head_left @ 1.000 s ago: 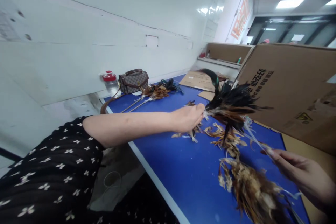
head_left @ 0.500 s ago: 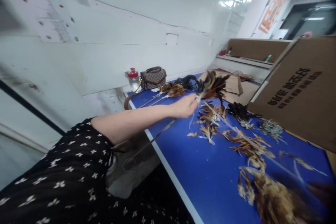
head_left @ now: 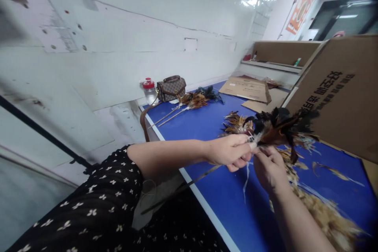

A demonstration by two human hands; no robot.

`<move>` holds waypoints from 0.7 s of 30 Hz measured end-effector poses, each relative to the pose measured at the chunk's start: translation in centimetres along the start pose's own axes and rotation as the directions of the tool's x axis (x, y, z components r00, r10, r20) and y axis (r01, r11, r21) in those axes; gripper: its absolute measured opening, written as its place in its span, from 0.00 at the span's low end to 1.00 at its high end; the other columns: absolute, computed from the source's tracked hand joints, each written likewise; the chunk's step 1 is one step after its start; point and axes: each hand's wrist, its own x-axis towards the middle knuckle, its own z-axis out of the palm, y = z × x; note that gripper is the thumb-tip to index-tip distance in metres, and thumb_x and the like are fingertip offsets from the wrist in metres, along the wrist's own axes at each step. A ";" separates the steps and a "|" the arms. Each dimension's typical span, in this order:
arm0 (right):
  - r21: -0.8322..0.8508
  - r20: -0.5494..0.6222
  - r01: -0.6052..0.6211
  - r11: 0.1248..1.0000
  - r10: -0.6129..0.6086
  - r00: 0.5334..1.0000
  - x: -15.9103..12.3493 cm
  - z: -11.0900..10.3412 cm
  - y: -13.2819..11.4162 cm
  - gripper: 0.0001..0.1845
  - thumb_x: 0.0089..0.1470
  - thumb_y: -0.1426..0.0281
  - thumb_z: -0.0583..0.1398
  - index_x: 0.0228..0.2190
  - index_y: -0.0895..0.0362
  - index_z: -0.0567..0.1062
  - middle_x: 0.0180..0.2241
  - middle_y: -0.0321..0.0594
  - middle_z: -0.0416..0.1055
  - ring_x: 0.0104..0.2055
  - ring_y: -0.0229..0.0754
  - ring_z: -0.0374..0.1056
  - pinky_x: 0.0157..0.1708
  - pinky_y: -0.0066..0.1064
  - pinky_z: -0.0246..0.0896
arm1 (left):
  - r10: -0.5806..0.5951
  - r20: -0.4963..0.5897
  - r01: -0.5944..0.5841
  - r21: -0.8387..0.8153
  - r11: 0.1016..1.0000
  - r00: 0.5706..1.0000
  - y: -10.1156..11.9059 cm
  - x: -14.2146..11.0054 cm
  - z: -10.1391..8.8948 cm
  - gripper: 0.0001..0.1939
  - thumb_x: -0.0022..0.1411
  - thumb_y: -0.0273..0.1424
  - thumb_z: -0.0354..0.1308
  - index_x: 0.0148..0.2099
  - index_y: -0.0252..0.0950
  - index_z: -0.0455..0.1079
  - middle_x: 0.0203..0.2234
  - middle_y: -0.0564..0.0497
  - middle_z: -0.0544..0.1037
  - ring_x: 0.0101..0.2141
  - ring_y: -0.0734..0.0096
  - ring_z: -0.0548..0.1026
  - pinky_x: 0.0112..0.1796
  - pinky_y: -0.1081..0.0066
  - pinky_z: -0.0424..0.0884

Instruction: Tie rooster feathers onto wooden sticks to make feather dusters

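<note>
My left hand (head_left: 230,152) is closed round the base of a bunch of dark and brown feathers (head_left: 282,128), whose thin stick (head_left: 183,185) runs back past the table edge. Right beside it, my right hand (head_left: 269,168) pinches at the same base, where a white strip (head_left: 247,174) hangs down. Both hands hover over the blue table (head_left: 212,122). Loose brown feathers (head_left: 238,123) lie just beyond the hands. A heap of tan feathers (head_left: 327,216) lies to the right of my right forearm.
Two finished feather sticks (head_left: 184,104) lie at the table's far end beside a checked handbag (head_left: 171,88) and a red-lidded jar (head_left: 149,90). A large cardboard box (head_left: 339,90) stands at the right. Flat cardboard sheets (head_left: 246,88) lie further back.
My left hand has drawn the feather bunch back toward me and lower. My right hand, out of view half a second ago, has come in to meet the bunch's base.
</note>
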 end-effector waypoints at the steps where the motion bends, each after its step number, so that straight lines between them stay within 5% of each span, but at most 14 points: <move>1: 0.032 -0.013 -0.004 0.999 0.005 1.000 -0.2 0.3 0.3 0.28 0.61 0.40 0.70 0.29 0.51 0.76 0.26 0.38 0.75 0.33 0.48 0.76 0.40 0.41 0.77 | -0.010 0.015 0.011 -0.021 1.000 1.000 -0.1 -0.1 0.0 0.21 0.80 0.45 0.61 0.42 0.42 0.54 0.29 0.62 0.55 0.22 0.84 0.52 0.23 0.82 0.51; 4: 0.135 -0.024 -0.045 0.990 0.049 0.999 -1.1 0.6 0.3 0.28 0.60 0.41 0.73 0.31 0.52 0.77 0.26 0.36 0.72 0.30 0.44 0.71 0.34 0.37 0.72 | -0.014 0.022 0.016 -0.068 0.998 1.000 -0.6 -0.4 -0.6 0.18 0.81 0.41 0.59 0.41 0.41 0.55 0.29 0.61 0.56 0.23 0.84 0.52 0.24 0.82 0.51; 8: 0.263 0.005 -0.153 0.953 0.158 0.987 -2.7 0.0 -0.5 0.26 0.63 0.45 0.74 0.32 0.53 0.77 0.22 0.29 0.59 0.22 0.36 0.54 0.22 0.29 0.53 | 0.023 0.037 -0.019 -0.098 0.995 0.999 -1.7 -0.2 -1.3 0.16 0.82 0.42 0.57 0.43 0.41 0.58 0.29 0.61 0.56 0.22 0.84 0.51 0.24 0.81 0.51; 10: 0.191 -0.002 -0.165 0.968 0.168 0.986 -3.6 -0.7 -0.8 0.27 0.65 0.42 0.71 0.32 0.53 0.78 0.20 0.29 0.57 0.21 0.35 0.51 0.21 0.29 0.48 | 0.045 0.007 -0.044 -0.069 0.997 0.999 -2.4 0.1 -1.4 0.14 0.84 0.42 0.53 0.44 0.41 0.59 0.29 0.62 0.56 0.22 0.83 0.52 0.23 0.79 0.53; 14: -0.177 -0.062 -0.103 0.979 0.094 0.994 -5.0 -1.7 -1.3 0.28 0.68 0.42 0.68 0.34 0.54 0.83 0.20 0.34 0.64 0.21 0.39 0.58 0.22 0.31 0.56 | 0.083 -0.176 -0.045 0.211 0.976 0.981 -4.0 1.1 -1.6 0.15 0.85 0.43 0.48 0.44 0.43 0.55 0.29 0.61 0.62 0.22 0.80 0.60 0.25 0.75 0.61; 18: -0.436 -0.033 0.034 0.899 -0.054 0.998 -5.9 -1.2 -2.2 0.28 0.73 0.44 0.62 0.32 0.52 0.84 0.21 0.37 0.72 0.22 0.43 0.67 0.27 0.34 0.67 | 0.245 -0.240 -0.009 0.697 0.717 0.939 -5.0 2.2 -2.3 0.14 0.83 0.42 0.49 0.43 0.42 0.57 0.31 0.53 0.72 0.30 0.69 0.72 0.35 0.66 0.72; 21: -0.461 -0.038 0.065 0.885 -0.093 0.995 -6.2 -0.1 -2.7 0.29 0.74 0.44 0.59 0.28 0.49 0.79 0.23 0.39 0.74 0.23 0.46 0.70 0.26 0.36 0.68 | 0.252 -0.203 0.049 0.860 0.507 0.946 -5.5 2.9 -2.6 0.12 0.83 0.41 0.48 0.48 0.39 0.63 0.37 0.46 0.78 0.37 0.61 0.78 0.42 0.60 0.75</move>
